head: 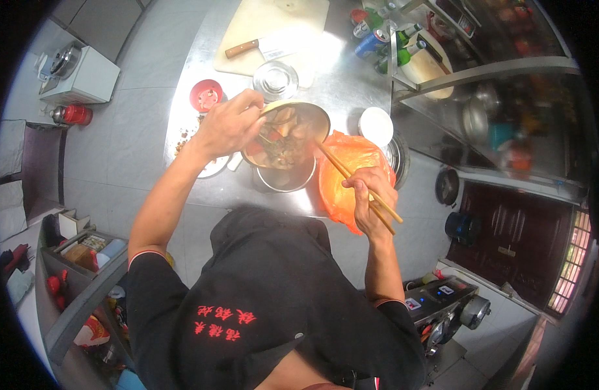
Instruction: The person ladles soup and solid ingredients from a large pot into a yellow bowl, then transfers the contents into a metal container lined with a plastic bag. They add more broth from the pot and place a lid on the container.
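My left hand [236,119] grips the near-left rim of a steaming yellow-rimmed pot [321,114], which is tilted over a metal pot [292,187] on the steel table. Inside the tilted pot lie cooked food pieces [281,146] in broth, some of them red. A pair of wooden chopsticks [348,173] is held in my right hand [372,195], tips at the tilted pot's right side. Under that hand sits a container lined with an orange plastic bag [341,197]. A glass-like round lid or bowl [275,81] lies just beyond the tilted pot.
A cleaver [260,48] rests on a white cutting board [241,29] at the far side. A red bowl [206,95] and scattered scraps [182,141] are at left. A white bowl [375,126], green bottles [403,56] and a blue can [372,43] stand at right, beside a metal-framed shelf [480,75].
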Demonstrator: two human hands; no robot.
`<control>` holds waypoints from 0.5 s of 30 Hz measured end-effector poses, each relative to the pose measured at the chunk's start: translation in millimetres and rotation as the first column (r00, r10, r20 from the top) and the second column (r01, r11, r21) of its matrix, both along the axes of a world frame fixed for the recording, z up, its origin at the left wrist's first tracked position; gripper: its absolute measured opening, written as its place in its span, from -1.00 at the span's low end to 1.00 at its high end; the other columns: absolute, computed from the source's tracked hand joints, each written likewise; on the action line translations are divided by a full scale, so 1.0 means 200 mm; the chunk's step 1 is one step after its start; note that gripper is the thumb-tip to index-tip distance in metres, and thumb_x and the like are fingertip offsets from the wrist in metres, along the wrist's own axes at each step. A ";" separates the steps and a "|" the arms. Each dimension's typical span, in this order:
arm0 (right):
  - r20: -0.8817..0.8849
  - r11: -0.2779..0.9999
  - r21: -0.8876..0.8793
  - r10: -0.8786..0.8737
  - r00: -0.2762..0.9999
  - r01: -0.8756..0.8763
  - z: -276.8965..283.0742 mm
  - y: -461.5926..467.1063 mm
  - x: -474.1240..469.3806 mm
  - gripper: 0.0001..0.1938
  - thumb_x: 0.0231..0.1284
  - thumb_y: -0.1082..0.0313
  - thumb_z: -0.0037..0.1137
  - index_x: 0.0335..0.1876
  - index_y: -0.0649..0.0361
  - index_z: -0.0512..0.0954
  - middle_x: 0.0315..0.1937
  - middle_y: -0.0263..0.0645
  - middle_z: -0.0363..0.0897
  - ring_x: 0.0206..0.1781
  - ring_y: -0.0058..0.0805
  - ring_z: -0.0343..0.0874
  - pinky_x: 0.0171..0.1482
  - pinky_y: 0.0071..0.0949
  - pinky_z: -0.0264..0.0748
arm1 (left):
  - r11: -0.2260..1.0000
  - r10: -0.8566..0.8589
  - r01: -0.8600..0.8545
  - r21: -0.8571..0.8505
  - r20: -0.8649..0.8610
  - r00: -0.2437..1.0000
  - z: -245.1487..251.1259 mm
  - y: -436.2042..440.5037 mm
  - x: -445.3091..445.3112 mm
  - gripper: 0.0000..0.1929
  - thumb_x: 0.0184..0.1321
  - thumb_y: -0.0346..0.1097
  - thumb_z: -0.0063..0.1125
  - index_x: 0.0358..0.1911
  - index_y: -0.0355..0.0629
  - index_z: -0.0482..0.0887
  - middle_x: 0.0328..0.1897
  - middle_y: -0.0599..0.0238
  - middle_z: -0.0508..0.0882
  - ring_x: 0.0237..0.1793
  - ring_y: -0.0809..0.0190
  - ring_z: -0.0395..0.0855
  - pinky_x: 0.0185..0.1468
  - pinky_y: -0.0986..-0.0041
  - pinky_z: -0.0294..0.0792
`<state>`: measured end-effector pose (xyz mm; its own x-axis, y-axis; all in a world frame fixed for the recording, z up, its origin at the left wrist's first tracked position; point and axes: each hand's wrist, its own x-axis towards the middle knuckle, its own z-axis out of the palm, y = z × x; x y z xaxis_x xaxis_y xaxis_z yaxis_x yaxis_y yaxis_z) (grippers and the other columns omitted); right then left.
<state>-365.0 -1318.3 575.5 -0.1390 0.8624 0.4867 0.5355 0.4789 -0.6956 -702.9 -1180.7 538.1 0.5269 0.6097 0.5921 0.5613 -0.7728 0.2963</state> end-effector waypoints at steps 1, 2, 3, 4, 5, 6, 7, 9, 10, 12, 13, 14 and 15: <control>0.000 1.000 -0.005 0.000 1.000 0.000 0.00 0.00 0.00 -0.80 0.65 0.45 0.15 -0.20 0.26 0.73 -0.28 -0.15 0.76 -0.16 -0.25 0.74 -0.03 -0.27 0.69 | 1.000 -0.010 0.010 -0.001 0.002 1.000 0.00 0.00 0.00 -0.84 0.38 -0.35 0.38 -0.23 -0.23 0.65 0.08 0.25 0.69 -0.29 0.02 0.78 -0.26 0.16 0.62; 0.001 1.000 -0.011 0.001 1.000 -0.001 0.00 0.00 0.01 -0.80 0.65 0.46 0.15 -0.20 0.26 0.73 -0.29 -0.16 0.77 -0.17 -0.25 0.74 -0.03 -0.27 0.69 | 1.000 -0.017 0.017 -0.003 -0.003 1.000 0.01 0.00 0.00 -0.84 0.38 -0.35 0.38 -0.23 -0.23 0.65 0.07 0.25 0.69 -0.28 0.02 0.78 -0.26 0.16 0.63; 0.005 1.000 -0.015 0.003 1.000 -0.003 0.00 -0.01 0.01 -0.80 0.65 0.46 0.16 -0.20 0.26 0.72 -0.29 -0.16 0.77 -0.17 -0.25 0.74 -0.04 -0.27 0.69 | 1.000 -0.024 0.024 -0.004 -0.008 1.000 0.01 0.01 0.00 -0.84 0.38 -0.35 0.38 -0.23 -0.23 0.65 0.07 0.25 0.69 -0.28 0.02 0.78 -0.25 0.16 0.63; 0.010 1.000 -0.018 0.007 1.000 -0.007 0.00 -0.01 0.01 -0.80 0.64 0.46 0.16 -0.21 0.26 0.72 -0.29 -0.17 0.77 -0.18 -0.24 0.75 -0.05 -0.27 0.69 | 1.000 -0.023 0.023 0.005 -0.016 1.000 0.01 0.01 0.00 -0.84 0.37 -0.35 0.39 -0.23 -0.23 0.65 0.07 0.24 0.69 -0.27 0.02 0.78 -0.24 0.16 0.63; 0.013 1.000 -0.027 0.006 1.000 -0.006 0.00 -0.02 0.01 -0.80 0.64 0.46 0.16 -0.21 0.26 0.72 -0.30 -0.18 0.78 -0.18 -0.24 0.75 -0.06 -0.27 0.70 | 1.000 -0.023 0.023 0.012 -0.023 0.999 0.01 0.01 0.00 -0.84 0.37 -0.35 0.39 -0.23 -0.23 0.65 0.08 0.23 0.69 -0.27 0.02 0.78 -0.24 0.16 0.63; 0.017 1.000 -0.024 0.018 1.000 -0.018 0.00 -0.02 0.01 -0.81 0.64 0.46 0.16 -0.22 0.26 0.71 -0.30 -0.18 0.78 -0.19 -0.24 0.75 -0.06 -0.27 0.70 | 0.999 -0.022 0.023 0.031 -0.031 0.999 0.01 0.01 0.00 -0.84 0.36 -0.35 0.39 -0.24 -0.23 0.65 0.08 0.22 0.68 -0.27 0.02 0.78 -0.23 0.16 0.63; 0.020 0.999 -0.026 0.027 0.999 -0.027 0.00 -0.03 0.01 -0.81 0.63 0.46 0.17 -0.22 0.25 0.71 -0.30 -0.18 0.78 -0.20 -0.23 0.76 -0.06 -0.27 0.70 | 0.999 -0.022 0.022 0.023 -0.026 0.999 0.00 0.01 0.00 -0.84 0.36 -0.36 0.39 -0.24 -0.24 0.64 0.08 0.22 0.68 -0.27 0.02 0.77 -0.23 0.17 0.63; 0.027 0.998 -0.040 0.045 0.999 -0.044 0.00 -0.05 0.01 -0.82 0.62 0.47 0.18 -0.21 0.25 0.71 -0.30 -0.18 0.79 -0.20 -0.22 0.77 -0.07 -0.27 0.70 | 0.999 -0.019 0.019 0.031 -0.018 1.000 0.00 0.02 0.00 -0.84 0.35 -0.37 0.39 -0.26 -0.24 0.64 0.08 0.21 0.67 -0.27 0.02 0.76 -0.22 0.17 0.63; 0.030 0.997 -0.049 0.057 0.998 -0.055 0.00 -0.05 0.02 -0.83 0.61 0.47 0.18 -0.21 0.25 0.71 -0.30 -0.18 0.79 -0.21 -0.21 0.77 -0.07 -0.28 0.71 | 0.999 -0.023 0.023 0.026 -0.012 1.000 0.00 0.02 0.00 -0.84 0.34 -0.37 0.39 -0.26 -0.25 0.63 0.08 0.20 0.67 -0.27 0.02 0.76 -0.22 0.17 0.62; 0.034 0.996 -0.055 0.078 0.996 -0.076 -0.01 -0.06 0.02 -0.87 0.56 0.50 0.21 -0.21 0.24 0.72 -0.29 -0.17 0.78 -0.23 -0.21 0.79 -0.10 -0.29 0.71 | 1.000 -0.022 0.023 0.013 -0.011 1.000 -0.01 0.02 0.00 -0.84 0.34 -0.39 0.39 -0.27 -0.26 0.63 0.08 0.19 0.67 -0.28 0.02 0.75 -0.22 0.17 0.62; 0.036 0.995 -0.051 0.086 0.996 -0.084 -0.02 -0.06 0.02 -0.90 0.51 0.52 0.25 -0.20 0.23 0.73 -0.29 -0.16 0.78 -0.24 -0.21 0.79 -0.13 -0.30 0.71 | 1.000 -0.027 0.027 0.014 -0.005 1.000 -0.01 0.02 0.00 -0.84 0.33 -0.39 0.38 -0.27 -0.26 0.63 0.08 0.19 0.67 -0.27 0.02 0.75 -0.22 0.17 0.62; 0.055 0.993 -0.081 0.085 0.995 -0.080 -0.03 -0.07 0.02 -0.92 0.47 0.53 0.28 -0.20 0.22 0.74 -0.29 -0.15 0.77 -0.26 -0.21 0.80 -0.16 -0.31 0.71 | 1.000 -0.030 0.030 0.009 -0.007 1.000 -0.01 0.02 0.00 -0.84 0.33 -0.39 0.38 -0.28 -0.26 0.62 0.08 0.19 0.67 -0.27 0.01 0.75 -0.22 0.16 0.62; 0.041 0.992 -0.065 0.108 0.993 -0.106 -0.04 -0.07 0.02 -0.93 0.47 0.53 0.28 -0.20 0.22 0.74 -0.29 -0.15 0.77 -0.25 -0.21 0.80 -0.16 -0.32 0.71 | 0.999 -0.037 0.037 0.010 0.002 0.999 -0.01 0.02 0.00 -0.84 0.33 -0.40 0.38 -0.28 -0.26 0.62 0.08 0.18 0.67 -0.27 0.01 0.75 -0.22 0.16 0.61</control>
<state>-360.7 -1331.9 568.2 -0.2522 0.8702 0.4233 0.5143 0.4910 -0.7031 -703.8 -1176.8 535.9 0.5475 0.5837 0.5997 0.5314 -0.7961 0.2897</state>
